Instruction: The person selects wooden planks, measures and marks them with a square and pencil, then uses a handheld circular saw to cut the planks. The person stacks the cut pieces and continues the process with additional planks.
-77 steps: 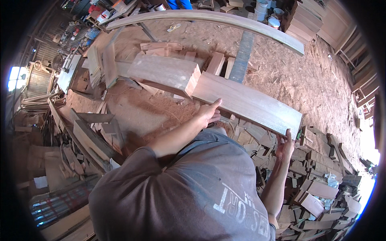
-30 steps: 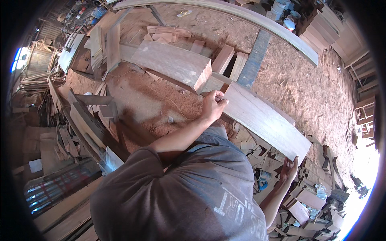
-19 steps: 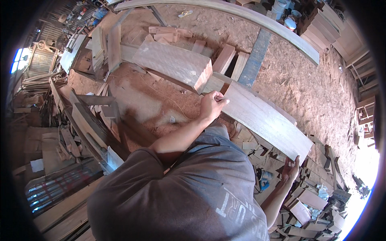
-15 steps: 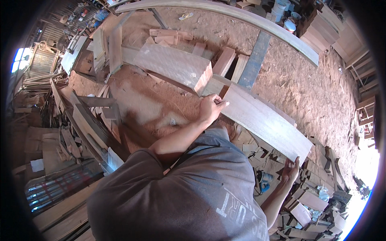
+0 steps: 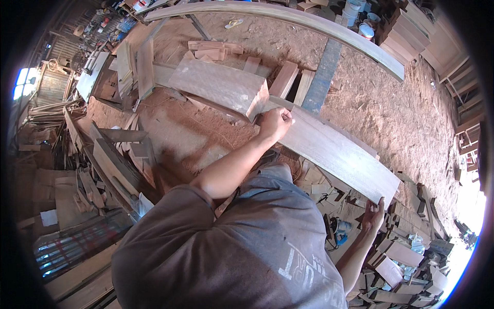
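Observation:
A pale, wide wooden board (image 5: 337, 149) slants down to the right in front of me. At its left end is my left hand (image 5: 274, 125), fingers curled and pressed together against the thumb. Whatever they may hold is too small or hidden. My right hand (image 5: 373, 216) grips the board's right end from the near side, one fingertip showing on its top face and the other fingers partly hidden beneath. Just left of the board, a stack of wide planks (image 5: 218, 85) lies with its end faces close to my left hand.
Short wood pieces (image 5: 213, 50) lie behind the stack. A dark blue-grey plank (image 5: 323, 74) runs away beyond the board. One long plank (image 5: 288, 14) crosses the far side. Offcuts (image 5: 393, 270) litter the ground at right, near a blue power tool (image 5: 339, 236). Leaning boards (image 5: 110, 159) stand at left.
My left hand has shifted slightly farther away, covering more of the board's left end, its fingers curled more tightly. My right hand keeps its place at the right end. The view has shifted slightly.

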Tool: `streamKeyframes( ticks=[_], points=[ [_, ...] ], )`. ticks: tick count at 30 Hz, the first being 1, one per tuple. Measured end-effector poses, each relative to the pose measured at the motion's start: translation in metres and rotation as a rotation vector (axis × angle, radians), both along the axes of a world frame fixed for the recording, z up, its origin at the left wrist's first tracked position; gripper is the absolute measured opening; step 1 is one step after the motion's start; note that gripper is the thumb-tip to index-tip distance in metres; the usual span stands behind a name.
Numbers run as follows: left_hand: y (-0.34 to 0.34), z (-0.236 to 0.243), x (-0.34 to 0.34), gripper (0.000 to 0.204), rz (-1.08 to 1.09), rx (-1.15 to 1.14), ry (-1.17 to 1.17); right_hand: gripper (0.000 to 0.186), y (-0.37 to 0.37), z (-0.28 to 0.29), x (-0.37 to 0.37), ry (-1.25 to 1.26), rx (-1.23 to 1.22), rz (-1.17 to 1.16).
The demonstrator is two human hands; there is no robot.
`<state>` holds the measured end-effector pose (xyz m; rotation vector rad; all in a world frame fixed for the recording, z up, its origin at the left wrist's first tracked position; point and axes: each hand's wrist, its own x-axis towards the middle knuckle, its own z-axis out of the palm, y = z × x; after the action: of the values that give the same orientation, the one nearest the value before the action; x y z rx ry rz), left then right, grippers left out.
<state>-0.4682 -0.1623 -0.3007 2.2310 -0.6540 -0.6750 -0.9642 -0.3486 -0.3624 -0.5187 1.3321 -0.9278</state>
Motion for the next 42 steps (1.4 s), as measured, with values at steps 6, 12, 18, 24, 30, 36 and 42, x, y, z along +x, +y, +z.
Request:
streamKeyframes(
  ticks=[6, 12, 18, 24, 30, 36, 42],
  points=[
    [-0.003, -0.031, 0.007, 0.034, 0.068, -0.161, -0.057, 0.071, -0.002, -0.001, 0.002, -0.016, 0.016, -0.018],
    [-0.002, -0.001, -0.001, 0.033, 0.054, 0.048, -0.087, 0.065, -0.002, 0.000, 0.001, -0.027, 0.015, -0.019],
    [0.029, -0.030, -0.005, 0.031, 0.007, -0.196, -0.077, 0.068, -0.001, 0.000, 0.005, -0.041, -0.008, -0.009],
    [0.047, -0.018, -0.020, 0.031, 0.073, -0.169, -0.048, 0.069, -0.003, -0.007, -0.002, -0.026, -0.009, -0.004],
    [0.052, -0.010, -0.037, 0.038, 0.150, -0.127, -0.149, 0.065, -0.006, -0.012, -0.006, -0.051, -0.006, -0.013],
    [0.069, -0.074, -0.060, 0.053, 0.351, -0.113, 0.501, 0.061, -0.005, -0.013, -0.005, -0.054, 0.020, -0.024],
    [0.059, -0.065, -0.092, 0.065, 0.457, -0.424, 0.755, 0.053, -0.007, -0.004, -0.006, -0.091, 0.033, -0.006]
  ],
)
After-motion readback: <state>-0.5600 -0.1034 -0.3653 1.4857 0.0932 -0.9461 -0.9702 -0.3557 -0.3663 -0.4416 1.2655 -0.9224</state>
